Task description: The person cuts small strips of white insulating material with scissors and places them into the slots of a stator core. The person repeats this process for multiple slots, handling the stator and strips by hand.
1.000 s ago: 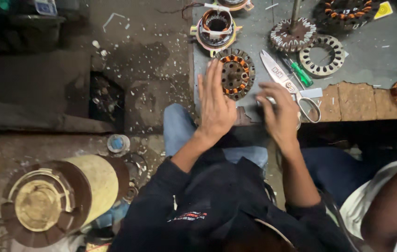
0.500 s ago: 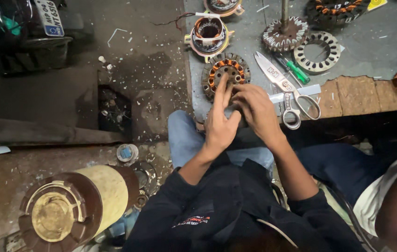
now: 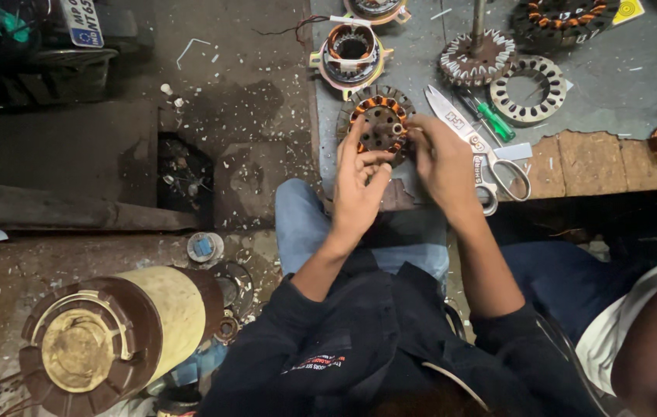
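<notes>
Copper-wound metal stator (image 3: 379,123), glossy steel scissors (image 3: 477,147), rough wooden plank (image 3: 599,162), dusty concrete floor (image 3: 243,85)

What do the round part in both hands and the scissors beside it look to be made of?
The stator, held by the left hand and right hand: dark, dull steel core, seemingly rusty, wound with shiny orange coils, probably enamelled copper. The scissors: bright bare metal blades, likely steel, with pale loops at the grip.

The person wears a dark navy long-sleeved top with both sleeves pushed up toward the elbows, leaving the forearms bare. A small red-and-white print sits on the chest at about 7 o'clock. Blue denim jeans cover the knees below the bare hands, left (image 3: 359,189) and right (image 3: 444,166).
</notes>
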`<state>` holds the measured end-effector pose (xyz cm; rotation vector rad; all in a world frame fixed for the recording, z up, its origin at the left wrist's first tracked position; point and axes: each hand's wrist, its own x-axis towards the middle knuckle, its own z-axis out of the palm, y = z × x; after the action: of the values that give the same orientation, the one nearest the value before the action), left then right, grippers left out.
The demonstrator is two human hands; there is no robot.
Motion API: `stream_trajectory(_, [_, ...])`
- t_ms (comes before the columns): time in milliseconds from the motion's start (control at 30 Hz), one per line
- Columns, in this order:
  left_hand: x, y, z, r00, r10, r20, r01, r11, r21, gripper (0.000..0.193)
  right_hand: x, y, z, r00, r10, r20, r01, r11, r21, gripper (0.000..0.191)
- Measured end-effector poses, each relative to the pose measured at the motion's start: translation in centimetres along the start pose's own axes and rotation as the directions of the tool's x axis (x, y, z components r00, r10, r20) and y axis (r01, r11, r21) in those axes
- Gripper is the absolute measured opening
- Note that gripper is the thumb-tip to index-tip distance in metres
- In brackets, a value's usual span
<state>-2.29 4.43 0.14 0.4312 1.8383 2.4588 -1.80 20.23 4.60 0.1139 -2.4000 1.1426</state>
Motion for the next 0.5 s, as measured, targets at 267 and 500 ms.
stream_trajectory(267, [-0.2,0.9,-0.4,0.991,-0.091,0.101,0.099,0.992,-0.074,0.087,0.3,-0.6,0.6,0.975,-0.188,0.12,0.208,0.96,-0.187,0.026])
stream_trajectory(500, [-0.9,3.3,0.5,0.993,-0.063,0.096,0.055,0.995,0.084,0.085,0.7,-0.8,0.9,0.97,-0.195,0.147,0.217,0.965,-0.15,0.026])
